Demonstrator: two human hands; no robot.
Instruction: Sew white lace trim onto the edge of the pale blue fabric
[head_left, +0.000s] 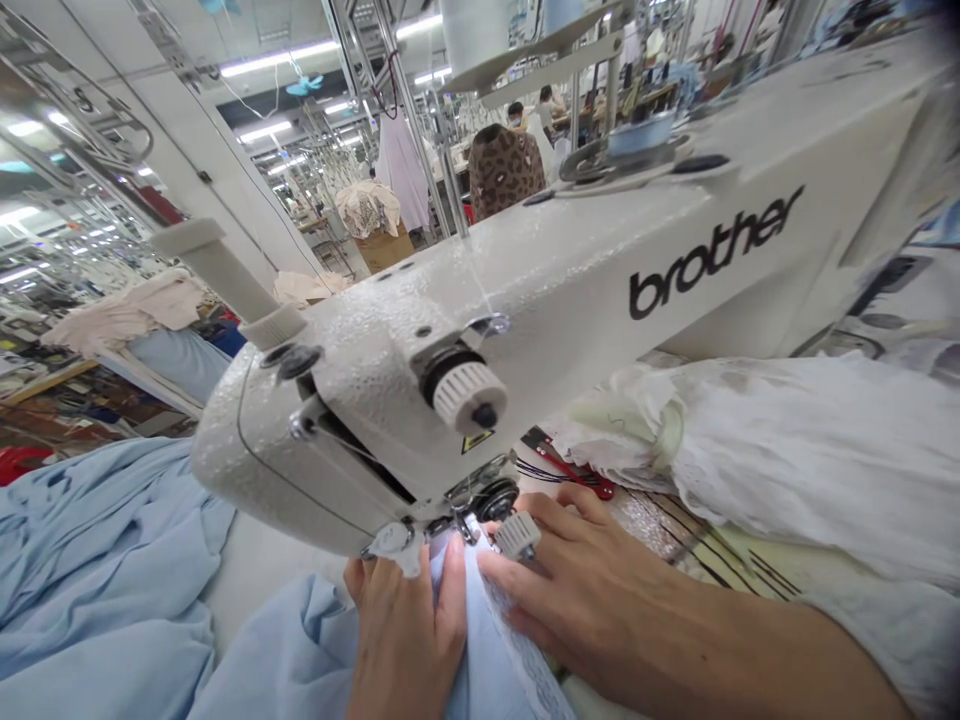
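Note:
Light blue fabric (471, 640) with a white lace trim (529, 650) along its right edge runs under the presser foot (469, 527) of a white sewing machine (570, 270). My left hand (409, 620) lies close left of the foot, its thumb on the blue fabric and its other fingers partly hidden by the machine head. To the right of the foot, my right hand (592, 580) holds the lace edge with thumb and bent fingers. A ribbed knob (517, 535) covers some of those fingertips.
More light blue cloth (97, 580) is heaped at the left. White cloth (787, 450) is piled under the machine arm. Near my right hand lie a red-handled tool (577, 468) and dark thin strips (769, 572). Behind are workstations and people.

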